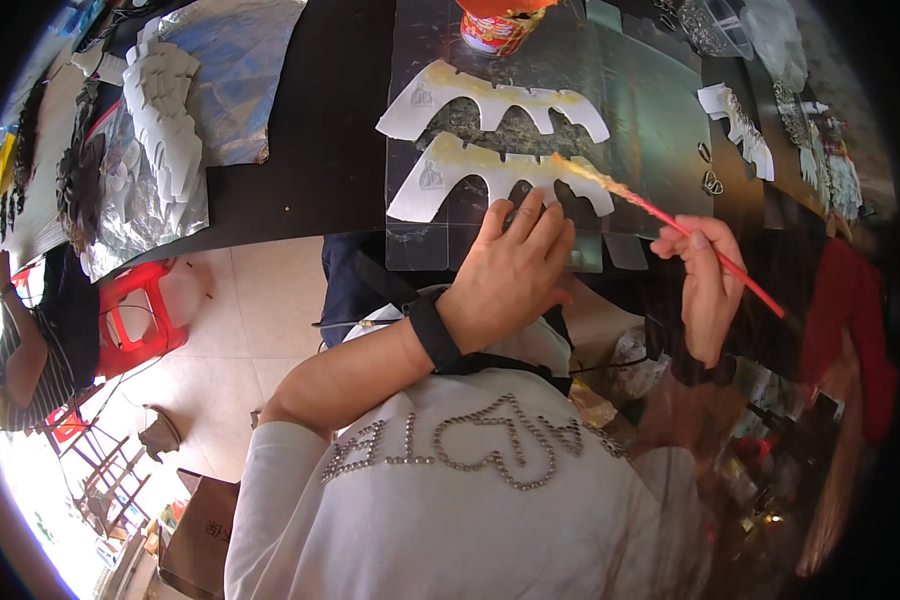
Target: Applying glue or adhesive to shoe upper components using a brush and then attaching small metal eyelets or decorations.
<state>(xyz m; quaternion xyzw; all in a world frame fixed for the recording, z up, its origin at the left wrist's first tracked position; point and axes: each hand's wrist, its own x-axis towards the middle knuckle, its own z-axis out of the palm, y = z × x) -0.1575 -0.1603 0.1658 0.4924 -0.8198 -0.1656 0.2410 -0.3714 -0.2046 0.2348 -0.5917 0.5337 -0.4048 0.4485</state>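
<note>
Two white, arched cut-out pieces lie one behind the other on a clear plastic sheet (420, 248). Yellowish glue marks the upper edges of both the far piece (407, 118) and the near piece (419, 200). My left hand (515, 255) is open, its fingertips resting on the lower edge of the near piece and hiding a bit of it. In my right hand (712, 275) is a thin red-handled brush (670, 222), gripped between thumb and fingers. Its yellow, glue-coated tip touches the near piece's upper edge, right of its middle.
A red tub (492, 30) stands beyond the pieces. To the left, stacked white cut pieces (162, 115) lie on silvery plastic. More white pieces (738, 130) and small metal rings (711, 182) lie at right. A red stool (140, 315) and another person's arm (20, 350) are at left.
</note>
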